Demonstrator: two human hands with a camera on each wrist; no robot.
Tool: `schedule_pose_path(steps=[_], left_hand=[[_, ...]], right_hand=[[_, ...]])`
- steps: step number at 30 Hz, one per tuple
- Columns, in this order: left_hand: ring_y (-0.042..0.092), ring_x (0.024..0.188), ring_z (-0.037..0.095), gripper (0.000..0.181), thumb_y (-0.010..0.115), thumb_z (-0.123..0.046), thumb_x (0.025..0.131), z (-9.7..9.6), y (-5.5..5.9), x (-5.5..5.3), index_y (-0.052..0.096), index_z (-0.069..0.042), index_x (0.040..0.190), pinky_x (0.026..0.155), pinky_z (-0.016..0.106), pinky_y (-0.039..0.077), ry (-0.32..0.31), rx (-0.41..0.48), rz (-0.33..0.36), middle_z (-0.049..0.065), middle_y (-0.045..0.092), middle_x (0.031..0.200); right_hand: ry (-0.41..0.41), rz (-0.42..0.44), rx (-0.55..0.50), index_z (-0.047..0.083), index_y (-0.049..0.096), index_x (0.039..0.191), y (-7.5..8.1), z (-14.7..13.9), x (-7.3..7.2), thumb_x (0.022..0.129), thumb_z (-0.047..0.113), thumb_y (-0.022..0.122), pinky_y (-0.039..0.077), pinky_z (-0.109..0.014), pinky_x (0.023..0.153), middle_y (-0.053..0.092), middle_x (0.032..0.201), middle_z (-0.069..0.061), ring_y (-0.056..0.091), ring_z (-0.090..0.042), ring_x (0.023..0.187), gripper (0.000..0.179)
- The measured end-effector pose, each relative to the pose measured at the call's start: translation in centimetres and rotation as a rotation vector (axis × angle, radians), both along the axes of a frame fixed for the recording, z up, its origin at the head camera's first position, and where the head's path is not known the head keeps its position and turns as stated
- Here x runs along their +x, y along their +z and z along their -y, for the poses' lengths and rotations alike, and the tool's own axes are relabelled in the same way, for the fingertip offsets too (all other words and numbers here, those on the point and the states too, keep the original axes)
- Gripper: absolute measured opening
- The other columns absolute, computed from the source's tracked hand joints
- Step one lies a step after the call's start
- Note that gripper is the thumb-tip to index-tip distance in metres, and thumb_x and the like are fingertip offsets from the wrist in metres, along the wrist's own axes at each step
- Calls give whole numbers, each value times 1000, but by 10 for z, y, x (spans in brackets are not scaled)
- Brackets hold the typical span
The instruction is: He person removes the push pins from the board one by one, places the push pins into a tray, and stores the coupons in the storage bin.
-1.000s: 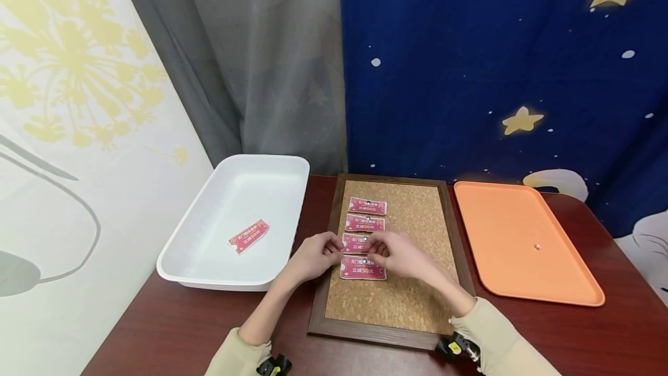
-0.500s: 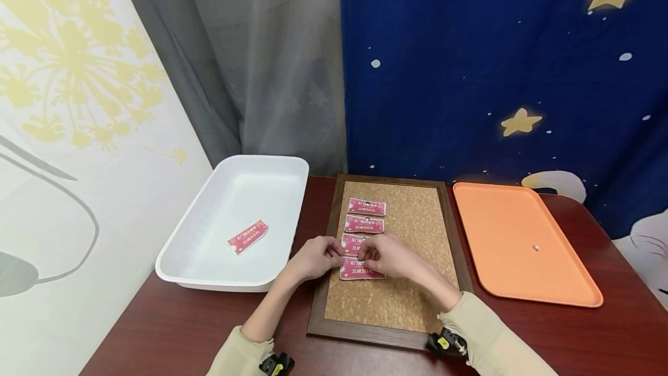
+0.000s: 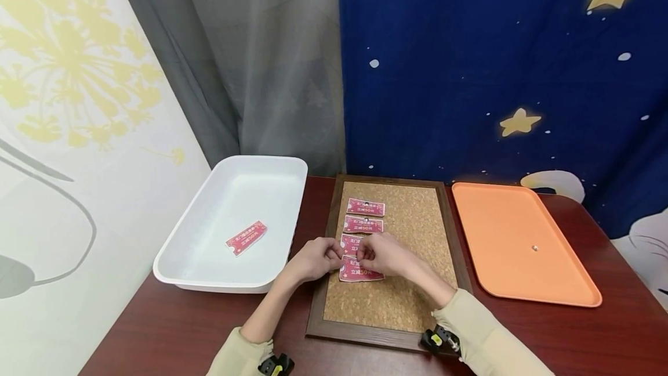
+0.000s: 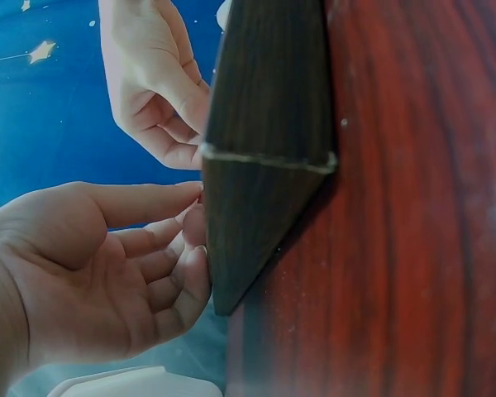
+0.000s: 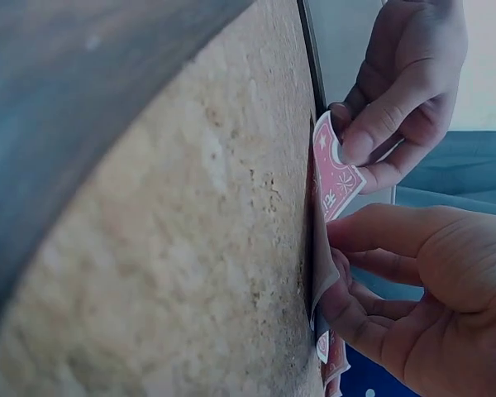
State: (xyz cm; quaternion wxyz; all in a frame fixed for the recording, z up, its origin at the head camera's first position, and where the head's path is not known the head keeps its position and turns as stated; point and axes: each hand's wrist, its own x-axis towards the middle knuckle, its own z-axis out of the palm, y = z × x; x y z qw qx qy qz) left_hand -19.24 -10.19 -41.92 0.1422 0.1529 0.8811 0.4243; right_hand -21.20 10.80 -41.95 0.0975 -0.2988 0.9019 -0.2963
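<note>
Several pink coupons stand in a column on the framed cork board (image 3: 407, 300) in the head view. My left hand (image 3: 317, 259) pinches the left end of the lowest coupon (image 3: 360, 275) between thumb and finger; the right wrist view shows that end of the coupon (image 5: 329, 169) bent away from the cork. My right hand (image 3: 388, 255) has its thumb and fingers drawn together on the coupon's upper middle, around a push pin that they hide. The coupon above (image 3: 349, 244) is partly covered by these fingers. A dark push pin (image 3: 366, 204) shows on the top coupon.
Left of the board is a white plastic basin (image 3: 224, 190) with one loose coupon (image 3: 246, 238) in it. An orange tray (image 3: 514, 231) lies on the right, bearing a small pin (image 3: 534, 248). Curtains hang behind the dark red table (image 3: 156, 329).
My right hand has moved slightly left and down onto the lowest coupon, covering the push pin that showed there a second ago. My left hand stays at the coupon's left end.
</note>
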Motion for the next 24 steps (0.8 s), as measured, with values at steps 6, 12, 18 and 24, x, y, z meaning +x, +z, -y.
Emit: schedule_pose_path(steps=[6,12,18,24], left_hand=[[57,66,11,2,67,1,90,1,-1,1,65,2,90,62,26,46,-8,10,20,0,62,73],[59,66,11,3,66,3,89,1,-1,1,68,3,91,61,25,46,-10,8,20,1,63,73],[59,64,12,5,66,3,90,-1,0,0,68,-1,87,60,25,45,7,19,32,2,64,72],[58,63,12,7,68,1,90,-2,0,1,67,-2,84,58,25,44,23,24,43,2,63,70]], right_hand=[[1,39,14,8,65,80,1,2,-1,85,-1,72,48,-22,56,61,73,5,57,-6,64,13],[5,50,26,7,64,80,2,4,-3,83,-2,71,47,-22,56,60,72,5,56,-7,64,12],[-8,55,42,9,62,79,3,4,-4,84,-1,73,45,-23,55,58,71,3,54,-9,63,16],[-6,53,35,9,63,77,2,3,-5,82,-1,73,45,-21,53,58,69,4,53,-6,60,15]])
